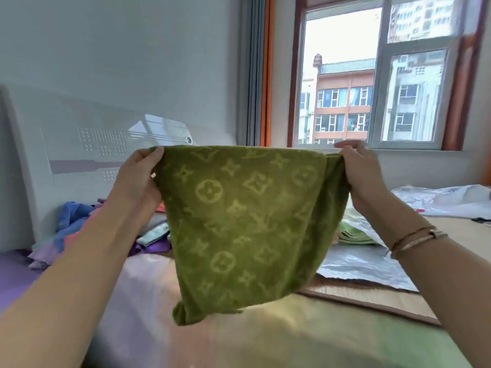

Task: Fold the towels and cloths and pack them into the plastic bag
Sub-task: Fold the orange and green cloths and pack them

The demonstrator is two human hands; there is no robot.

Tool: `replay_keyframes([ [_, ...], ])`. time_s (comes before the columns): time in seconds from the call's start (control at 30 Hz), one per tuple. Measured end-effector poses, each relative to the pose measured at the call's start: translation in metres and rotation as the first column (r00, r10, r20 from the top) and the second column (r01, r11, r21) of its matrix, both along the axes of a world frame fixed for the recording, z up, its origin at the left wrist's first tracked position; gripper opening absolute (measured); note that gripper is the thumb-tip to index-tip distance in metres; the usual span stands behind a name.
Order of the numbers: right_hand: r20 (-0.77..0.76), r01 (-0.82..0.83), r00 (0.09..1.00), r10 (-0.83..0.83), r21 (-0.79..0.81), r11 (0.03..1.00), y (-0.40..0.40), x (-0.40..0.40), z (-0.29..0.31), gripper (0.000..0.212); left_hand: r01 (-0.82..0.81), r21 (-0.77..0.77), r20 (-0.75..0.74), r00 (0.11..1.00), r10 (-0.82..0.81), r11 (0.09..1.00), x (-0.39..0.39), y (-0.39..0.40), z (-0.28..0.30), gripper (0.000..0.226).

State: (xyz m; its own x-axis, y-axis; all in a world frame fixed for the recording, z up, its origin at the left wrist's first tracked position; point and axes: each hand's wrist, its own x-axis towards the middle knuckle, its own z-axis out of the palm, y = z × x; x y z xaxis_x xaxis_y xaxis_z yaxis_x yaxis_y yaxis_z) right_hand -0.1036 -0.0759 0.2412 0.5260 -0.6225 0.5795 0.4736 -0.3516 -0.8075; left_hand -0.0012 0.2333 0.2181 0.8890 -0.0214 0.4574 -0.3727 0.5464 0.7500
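Here the green towel [247,224] hangs in the air between both hands, stretched along its top edge and blocking most of what lies behind it on the bed [265,341]. The left hand [138,179] pinches the top left corner, thumb over the front of the cloth, and the right hand [364,171] grips the bunched top right corner; the fingers behind the fabric are hidden on both sides. The towel's lower corner droops to a twisted point just above the bed, and whether it touches the cover cannot be told. Behind the left forearm a pile of cloths [77,224] in blue, pink, purple and teal lies against the white headboard [79,144], its middle part hidden by the arm and towel. To the right, a plastic bag [366,264] lies flat on the bed with folded green cloth [356,235] at its mouth, only partly seen past the towel's edge; how far inside it sits is unclear. Another white plastic bag [446,200] lies farther right, cut by the frame edge. Bracelets [414,239] circle the right wrist. The near part of the bed under the towel lies open, blurred at the bottom.
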Motion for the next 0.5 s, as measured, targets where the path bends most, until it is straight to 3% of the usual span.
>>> replay_keyframes([
  [0.17, 0.037, 0.067, 0.997, -0.064, -0.095, 0.993, -0.006, -0.039, 0.032, 0.031, -0.077, 0.024, 0.001, 0.997, 0.077, 0.997, -0.013, 0.005, 0.030, 0.013],
  [0.27, -0.015, -0.015, 1.000, 0.013, -0.106, 0.994, -0.010, -0.054, 0.026, 0.029, -0.089, 0.099, -0.005, 0.996, 0.090, 0.991, -0.014, 0.001, 0.032, 0.013],
  [0.33, -0.092, -0.186, 0.977, 0.193, 0.072, 0.980, -0.018, -0.058, 0.013, 0.033, -0.071, 0.142, -0.014, 0.997, 0.073, 0.987, -0.012, -0.007, 0.028, 0.014],
  [0.4, -0.170, -0.317, 0.907, 0.386, 0.329, 0.890, -0.026, -0.064, -0.001, 0.030, -0.044, 0.159, -0.048, 0.997, 0.053, 0.986, -0.011, -0.016, 0.022, 0.014],
  [0.5, -0.340, -0.303, 0.763, 0.549, 0.562, 0.770, -0.036, -0.067, -0.022, 0.032, -0.005, 0.234, -0.093, 0.995, 0.027, 0.972, -0.007, -0.029, 0.015, 0.015],
])
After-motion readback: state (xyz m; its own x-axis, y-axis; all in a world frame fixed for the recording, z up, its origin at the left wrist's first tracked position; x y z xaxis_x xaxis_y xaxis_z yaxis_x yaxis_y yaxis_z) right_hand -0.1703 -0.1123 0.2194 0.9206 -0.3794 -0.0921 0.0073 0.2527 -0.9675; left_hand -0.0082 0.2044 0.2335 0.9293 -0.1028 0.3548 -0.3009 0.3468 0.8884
